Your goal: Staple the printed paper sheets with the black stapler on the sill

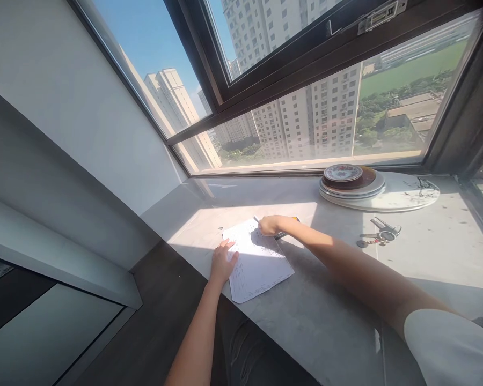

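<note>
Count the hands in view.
2: the left hand rests at the left edge of the paper; the right hand is near its top, gripping a white pen-like object.

At the front edge of the grey windowsill (290, 327), the paper (261, 268) is showing white, with rows of dark marks, and the pen (256, 219) is looking pale. Near the back edge, the top plate (343, 172) is displaying a reddish pattern, and the oval board (402, 192) is carrying dark branch-like lines on white.
</note>
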Available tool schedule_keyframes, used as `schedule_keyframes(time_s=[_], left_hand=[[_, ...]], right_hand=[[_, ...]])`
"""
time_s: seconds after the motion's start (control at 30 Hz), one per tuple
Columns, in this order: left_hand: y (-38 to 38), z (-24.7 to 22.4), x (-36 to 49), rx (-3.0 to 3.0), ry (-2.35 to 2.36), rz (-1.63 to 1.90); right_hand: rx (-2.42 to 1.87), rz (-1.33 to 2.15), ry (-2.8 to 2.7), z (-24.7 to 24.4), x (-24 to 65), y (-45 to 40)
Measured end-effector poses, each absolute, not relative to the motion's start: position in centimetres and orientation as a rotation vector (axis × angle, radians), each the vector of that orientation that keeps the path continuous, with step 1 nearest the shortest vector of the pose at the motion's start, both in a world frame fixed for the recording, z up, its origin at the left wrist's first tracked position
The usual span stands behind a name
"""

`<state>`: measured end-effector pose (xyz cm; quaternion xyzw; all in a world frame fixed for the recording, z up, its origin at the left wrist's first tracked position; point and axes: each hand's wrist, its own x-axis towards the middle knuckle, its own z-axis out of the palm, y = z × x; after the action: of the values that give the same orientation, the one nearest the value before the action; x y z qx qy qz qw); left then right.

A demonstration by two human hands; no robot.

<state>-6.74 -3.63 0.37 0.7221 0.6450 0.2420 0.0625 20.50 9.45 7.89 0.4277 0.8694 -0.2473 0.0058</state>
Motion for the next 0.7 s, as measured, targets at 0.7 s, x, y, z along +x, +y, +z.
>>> schedule_keyframes(time_s=[0.7], left_hand=[[-3.5, -0.2, -7.0, 2.165, 1.954, 0.791]], right_hand=[[1.273, -0.539, 2.637, 8.8, 19.2, 8.1]])
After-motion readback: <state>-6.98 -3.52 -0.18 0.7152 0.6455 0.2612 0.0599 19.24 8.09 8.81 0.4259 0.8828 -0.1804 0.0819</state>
